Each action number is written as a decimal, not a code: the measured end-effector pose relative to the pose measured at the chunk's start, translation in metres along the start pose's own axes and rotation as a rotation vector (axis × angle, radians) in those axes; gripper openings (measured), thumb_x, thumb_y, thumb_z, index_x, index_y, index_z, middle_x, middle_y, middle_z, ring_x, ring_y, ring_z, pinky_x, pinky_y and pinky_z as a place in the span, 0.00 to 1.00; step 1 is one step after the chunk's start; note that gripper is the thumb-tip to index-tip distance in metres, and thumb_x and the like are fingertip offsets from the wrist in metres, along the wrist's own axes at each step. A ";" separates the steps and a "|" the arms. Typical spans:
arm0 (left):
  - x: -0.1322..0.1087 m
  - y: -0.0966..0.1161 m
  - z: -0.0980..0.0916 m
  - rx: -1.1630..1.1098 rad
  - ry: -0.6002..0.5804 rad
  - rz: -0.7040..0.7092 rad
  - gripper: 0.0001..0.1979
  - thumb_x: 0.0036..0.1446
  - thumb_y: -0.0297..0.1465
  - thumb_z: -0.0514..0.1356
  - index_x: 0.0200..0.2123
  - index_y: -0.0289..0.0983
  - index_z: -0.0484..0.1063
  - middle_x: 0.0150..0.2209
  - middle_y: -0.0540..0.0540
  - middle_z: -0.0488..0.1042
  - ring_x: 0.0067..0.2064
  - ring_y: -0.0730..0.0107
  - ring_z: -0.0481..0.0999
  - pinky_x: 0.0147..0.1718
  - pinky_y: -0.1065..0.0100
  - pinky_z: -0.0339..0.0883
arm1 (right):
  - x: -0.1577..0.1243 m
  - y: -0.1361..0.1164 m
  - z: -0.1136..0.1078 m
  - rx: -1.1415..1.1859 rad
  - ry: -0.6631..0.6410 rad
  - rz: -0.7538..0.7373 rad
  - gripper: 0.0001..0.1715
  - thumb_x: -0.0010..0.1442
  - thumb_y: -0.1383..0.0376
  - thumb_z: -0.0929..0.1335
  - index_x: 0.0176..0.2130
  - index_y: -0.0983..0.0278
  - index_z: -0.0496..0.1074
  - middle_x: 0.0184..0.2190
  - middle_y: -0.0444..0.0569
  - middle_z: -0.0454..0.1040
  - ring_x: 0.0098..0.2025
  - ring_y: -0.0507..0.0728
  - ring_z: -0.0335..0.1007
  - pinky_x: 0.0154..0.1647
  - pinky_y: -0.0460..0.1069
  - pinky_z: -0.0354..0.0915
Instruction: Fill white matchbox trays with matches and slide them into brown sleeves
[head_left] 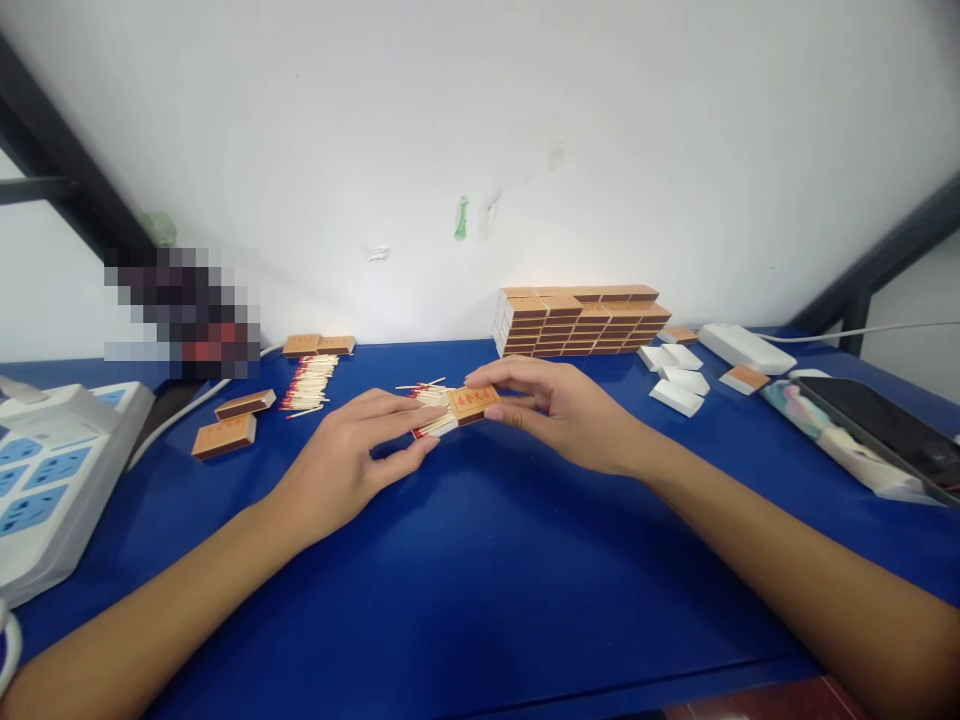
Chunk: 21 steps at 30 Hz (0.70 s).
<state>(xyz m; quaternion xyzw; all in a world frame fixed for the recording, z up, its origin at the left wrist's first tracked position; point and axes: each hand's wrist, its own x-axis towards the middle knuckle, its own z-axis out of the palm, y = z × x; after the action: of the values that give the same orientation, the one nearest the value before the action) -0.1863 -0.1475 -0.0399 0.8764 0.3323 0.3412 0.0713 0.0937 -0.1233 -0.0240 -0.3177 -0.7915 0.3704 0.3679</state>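
Between my hands, above the blue table, is a partly slid-open matchbox. Its orange-brown sleeve (472, 402) with red characters is pinched at the right by my right hand (544, 405), thumb in front and fingers behind. My left hand (352, 445) grips the white matchbox tray (439, 429), which sticks out of the sleeve's left end and holds red-tipped matches. Some of the tray is covered by my left fingers. Loose matches (420, 385) lie just behind the box. Farther left is a larger row of red-tipped matches (311, 382).
Stacked matchboxes (581, 322) stand against the wall. White trays (675, 385) and an orange sleeve (744, 379) lie to the right, near a white adapter (742, 348) and a phone (877, 420). At left are more matchboxes (225, 435) and a power strip (60, 480) with a cable.
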 end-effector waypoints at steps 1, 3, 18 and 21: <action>0.000 0.000 0.000 0.004 -0.009 -0.004 0.16 0.71 0.35 0.62 0.59 0.44 0.79 0.53 0.43 0.82 0.52 0.59 0.79 0.52 0.56 0.74 | 0.000 0.001 0.000 0.011 0.000 -0.004 0.17 0.68 0.59 0.72 0.55 0.58 0.78 0.55 0.52 0.78 0.57 0.60 0.77 0.58 0.58 0.77; 0.000 0.000 -0.001 0.016 -0.027 -0.009 0.16 0.72 0.36 0.60 0.60 0.46 0.79 0.53 0.44 0.82 0.53 0.60 0.78 0.52 0.56 0.74 | 0.000 0.002 0.000 0.025 -0.004 -0.007 0.16 0.68 0.59 0.72 0.54 0.58 0.79 0.54 0.52 0.78 0.56 0.60 0.77 0.58 0.59 0.77; 0.000 0.004 -0.003 0.007 -0.071 -0.103 0.19 0.73 0.38 0.59 0.63 0.45 0.74 0.56 0.45 0.80 0.56 0.63 0.78 0.58 0.60 0.72 | 0.000 0.000 -0.002 0.085 -0.038 0.003 0.16 0.68 0.58 0.72 0.53 0.59 0.79 0.57 0.53 0.78 0.59 0.61 0.76 0.61 0.59 0.74; -0.001 0.004 -0.003 0.001 -0.057 -0.095 0.18 0.73 0.37 0.60 0.63 0.45 0.74 0.58 0.46 0.79 0.57 0.62 0.78 0.60 0.58 0.72 | 0.001 -0.002 -0.001 0.090 -0.036 0.006 0.15 0.68 0.59 0.72 0.53 0.58 0.79 0.56 0.53 0.78 0.58 0.61 0.76 0.61 0.60 0.74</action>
<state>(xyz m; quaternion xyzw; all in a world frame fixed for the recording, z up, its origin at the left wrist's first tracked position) -0.1862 -0.1516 -0.0365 0.8690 0.3716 0.3122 0.0966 0.0939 -0.1229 -0.0217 -0.2965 -0.7795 0.4127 0.3662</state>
